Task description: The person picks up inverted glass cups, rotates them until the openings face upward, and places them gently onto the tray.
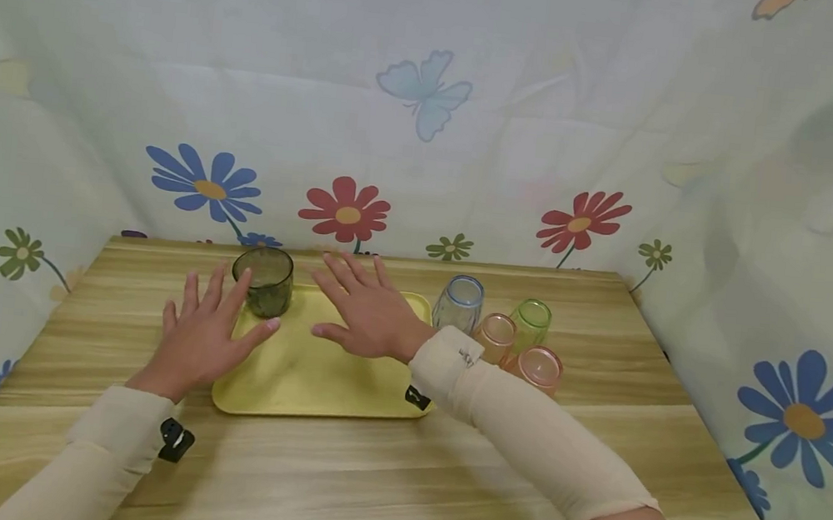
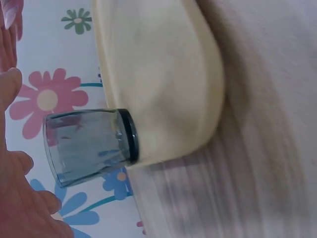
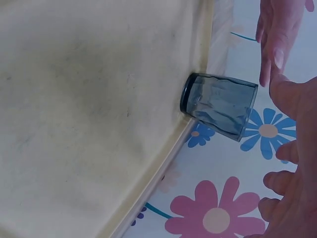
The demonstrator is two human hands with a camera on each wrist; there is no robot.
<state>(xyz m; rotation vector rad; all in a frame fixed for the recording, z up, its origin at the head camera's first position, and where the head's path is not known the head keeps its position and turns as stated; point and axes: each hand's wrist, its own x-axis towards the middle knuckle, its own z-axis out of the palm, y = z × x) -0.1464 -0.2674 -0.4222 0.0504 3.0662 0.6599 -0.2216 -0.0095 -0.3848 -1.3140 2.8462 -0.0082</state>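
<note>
A dark smoky glass [image 1: 271, 288] stands upright, mouth up, at the far left corner of a yellow tray [image 1: 313, 392]. My left hand [image 1: 201, 340] is spread beside the glass on its near left, fingers straight, holding nothing. Above the tray hovers my right hand [image 1: 373, 314], fingers extended and palm down, also without anything in it. In the left wrist view the glass [image 2: 89, 146] shows apart from the fingers. From the right wrist the same glass [image 3: 220, 104] appears at the tray's edge, with a gap to the right hand.
Right of the tray stand several upside-down tumblers: a blue-rimmed one [image 1: 460, 306], a green one [image 1: 533, 321], an orange one [image 1: 497, 332] and a reddish one [image 1: 540, 366], partly behind my right forearm. A flowered cloth [image 1: 424, 177] encloses the wooden table [image 1: 334, 486].
</note>
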